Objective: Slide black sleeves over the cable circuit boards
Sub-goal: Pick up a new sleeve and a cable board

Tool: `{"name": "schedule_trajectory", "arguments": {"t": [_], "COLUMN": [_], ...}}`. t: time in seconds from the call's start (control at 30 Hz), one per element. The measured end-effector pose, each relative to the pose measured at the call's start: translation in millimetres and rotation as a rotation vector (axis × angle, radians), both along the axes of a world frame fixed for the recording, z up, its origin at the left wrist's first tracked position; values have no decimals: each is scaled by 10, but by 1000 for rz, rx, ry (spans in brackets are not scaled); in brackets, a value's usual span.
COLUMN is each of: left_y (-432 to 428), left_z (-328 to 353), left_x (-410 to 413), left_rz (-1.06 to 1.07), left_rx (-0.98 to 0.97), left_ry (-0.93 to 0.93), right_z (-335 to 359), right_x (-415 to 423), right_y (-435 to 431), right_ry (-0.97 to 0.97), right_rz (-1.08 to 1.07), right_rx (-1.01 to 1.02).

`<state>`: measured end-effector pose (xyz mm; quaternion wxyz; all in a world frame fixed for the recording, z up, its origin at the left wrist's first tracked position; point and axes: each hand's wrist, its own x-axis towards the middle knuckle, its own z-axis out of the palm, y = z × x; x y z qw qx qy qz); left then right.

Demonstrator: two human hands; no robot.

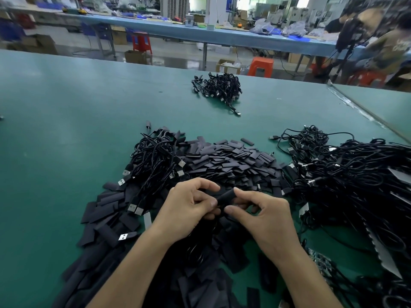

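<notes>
Centre frame, low: both hands are meeting over the table [66,134], working one black sleeve [225,197] between them.

- Left hand [189,207]: grip is curling in, with the thumb and forefinger pinching at the sleeve's lower-left end. Cannot tell whether cable or board is also under those fingertips, as they are hiding it.
- Right hand [264,216]: grip is pinching the sleeve's upper-right part, forefinger lying along the top and thumb coming in from below.
- The sleeve is sitting tilted, its upper end pointing to the upper right of the frame, lifted just above the sleeve pile [233,161]. No circuit board is showing; it is either inside the sleeve or behind the fingers.

Surroundings: a cable bundle [155,156] is lying left of centre on the pile's edge, with USB plugs sticking out. A large cable heap [355,185] is filling the right side. A small far bundle [219,86] is sitting apart in the upper middle, probably finished pieces.

Judgement: the step in hand is the sliding itself, one sleeve going over one board, likely partway on. The next move is calling for the left grip to be holding the cable end steady while the right is drawing the sleeve along until the board is fully covered, keeping the sleeve mouth open and straight so that it is not snagging on the board's corners.
</notes>
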<state>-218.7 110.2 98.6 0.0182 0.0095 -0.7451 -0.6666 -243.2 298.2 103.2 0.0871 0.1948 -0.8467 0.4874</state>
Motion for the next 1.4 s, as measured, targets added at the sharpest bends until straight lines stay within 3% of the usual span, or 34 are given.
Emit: {"name": "schedule_trajectory", "arguments": {"t": [0.3, 0.37, 0.47, 0.53, 0.63, 0.73, 0.83, 0.93, 1.03, 1.17, 1.23, 1.33, 1.4], "left_y": [37, 55, 51, 55, 36, -125, -339, -490, -457, -232, -47, 248, 384], "left_z": [71, 125, 257, 316, 406, 492, 584, 583, 541, 502, 457, 299, 188], "left_x": [57, 90, 155, 167, 124, -45, -282, -478, -490, -290, -185, -76, -44], "left_rz": [-15, 14, 75, 103, 230, 526, 748, 801, 767, 738, 519, 169, 113], "left_rx": [-101, -299, -808, -908, -789, -643, -539, -504, -617, -867, -725, -299, -147], "left_ry": [107, 190, 258, 236, 239, 289, 233, 154, 112, 349, 391, 172, 102], "right_z": [26, 31, 66, 99, 143, 190, 225, 223, 193, 182, 197, 156, 117], "right_x": [-28, -45, -56, -61, -27, 20, 57, 80, 52, 32, 28, 9, 2], "right_y": [9, 22, 25, 37, 67, 92, 91, 90, 100, 56, 35, 6, -14], "right_ry": [-78, -74, -54, -44, 39, 166, 32, -80, -31, 126, 226, 224, 146], "right_rz": [-47, -69, -120, -154, -240, -433, -557, -516, -462, -376, -347, -218, -94], "right_rx": [-250, -308, -417, -431, -195, 272, 509, 510, 502, 289, 105, -124, -244]}}
